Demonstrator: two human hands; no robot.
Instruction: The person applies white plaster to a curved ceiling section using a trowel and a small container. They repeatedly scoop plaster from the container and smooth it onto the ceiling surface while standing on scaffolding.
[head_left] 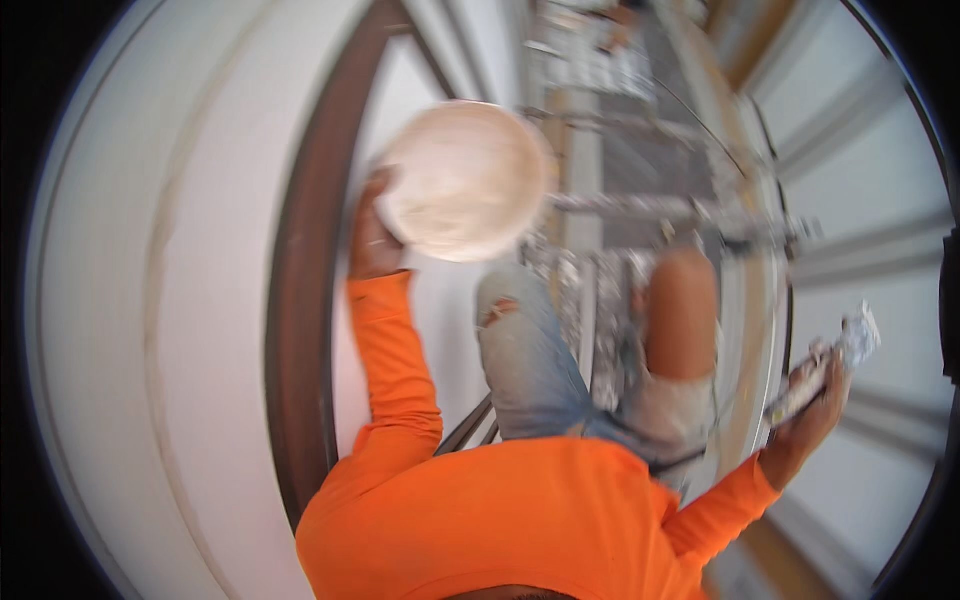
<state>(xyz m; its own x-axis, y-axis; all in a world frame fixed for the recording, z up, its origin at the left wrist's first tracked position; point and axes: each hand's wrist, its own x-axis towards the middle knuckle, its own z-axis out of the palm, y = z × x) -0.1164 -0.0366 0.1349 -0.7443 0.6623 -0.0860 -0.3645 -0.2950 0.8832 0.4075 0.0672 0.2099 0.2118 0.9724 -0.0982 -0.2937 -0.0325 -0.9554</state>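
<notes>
My left hand (376,236) grips the left rim of a round, pale bowl-like container (465,180) out in front of me. Its inside is whitish and smeared, with what looks like paste low in it, though motion blurs the surface. Far to the right, my right hand (815,410) is closed around a long pale tool (803,397). A wider, whitish-grey end (859,335) sticks out past the fingers. Blur hides the tool's exact kind. The two hands are well apart, on either side of my bent knees (525,340).
A dark brown wooden frame (315,260) runs along the white wall (215,300) at my left. Beyond my knees lie metal bars (640,207) and grey boards (655,155), splashed with white. Pale panels (860,190) stand close at the right.
</notes>
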